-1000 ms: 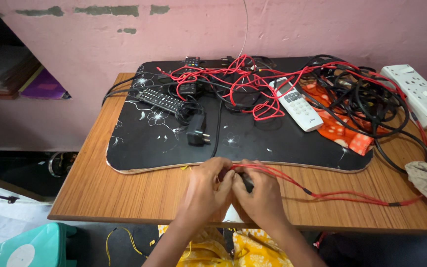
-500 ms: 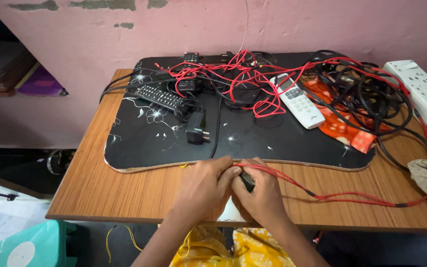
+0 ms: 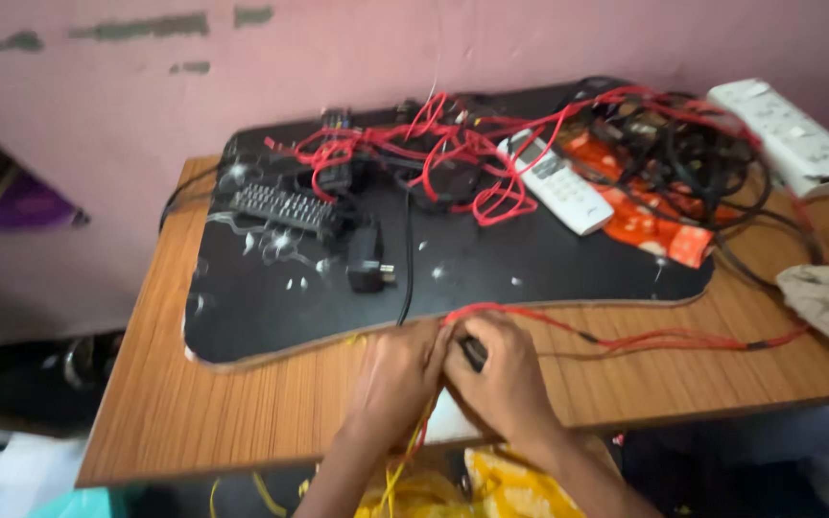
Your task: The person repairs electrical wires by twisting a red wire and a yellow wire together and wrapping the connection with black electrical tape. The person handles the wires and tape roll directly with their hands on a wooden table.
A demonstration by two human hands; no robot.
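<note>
Both hands stayed together, only the view slid right. Left hand [image 3: 397, 376] and right hand [image 3: 503, 372] pinch red wires [image 3: 616, 338] running toward 3 o'clock.

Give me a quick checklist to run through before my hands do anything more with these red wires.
1. Both hands on the work: left hand and right hand meet at the table's front edge: ok.
2. Small black part gripped: pinched between the hands: ok.
3. Red wires free to the right: lie loose on the wood: ok.
4. Wires bare or insulated at the fingers: cannot tell.
5. Red tangle behind cleared: heaped over the white remote: not ok.
</note>
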